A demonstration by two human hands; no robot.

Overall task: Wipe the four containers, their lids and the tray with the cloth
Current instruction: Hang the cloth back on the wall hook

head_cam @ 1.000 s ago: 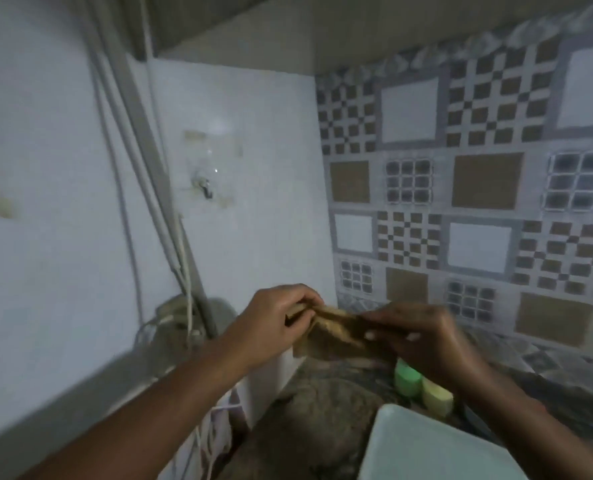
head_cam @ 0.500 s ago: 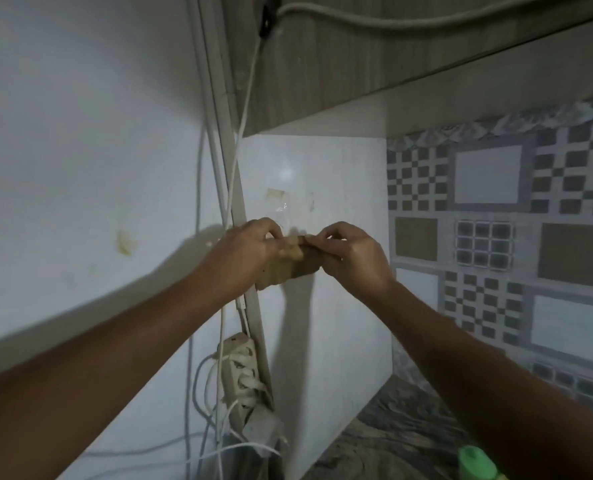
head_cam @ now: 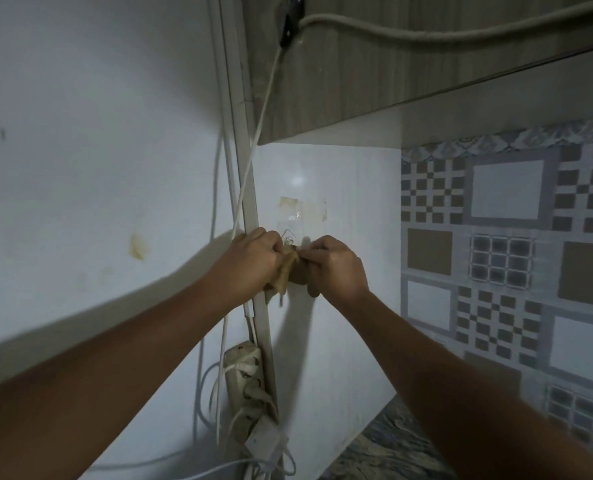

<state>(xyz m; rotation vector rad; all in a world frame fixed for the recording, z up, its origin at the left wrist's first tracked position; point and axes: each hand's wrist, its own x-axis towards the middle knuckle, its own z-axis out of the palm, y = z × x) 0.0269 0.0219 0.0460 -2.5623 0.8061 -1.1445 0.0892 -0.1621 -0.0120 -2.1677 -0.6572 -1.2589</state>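
A person's left hand [head_cam: 250, 261] and right hand [head_cam: 336, 265] hold a tan cloth [head_cam: 285, 277] up against the white side wall [head_cam: 340, 306], right at a clear stick-on hook [head_cam: 289, 240]. Both hands have their fingers curled and pinch the bunched upper edge of the cloth, and its loose end hangs below the left hand. Whether the cloth is caught on the hook cannot be told.

Half a second ago the hands were a little further apart, with a wider band of cloth stretched between them. They have since closed in until the fingertips nearly meet, and more of the cloth has gathered under the left hand. A second ago the same hands worked the cloth low over the worktop.

A wooden cabinet [head_cam: 357, 81] juts out above, and a thick cord [head_cam: 426, 33] runs along its face. A power strip [head_cam: 248, 375] with several plugs hangs below the hands beside the white conduit [head_cam: 250, 202]. Patterned tiles [head_cam: 506, 258] cover the wall to the right. The green container seen at the bottom edge half a second ago is out of the frame.
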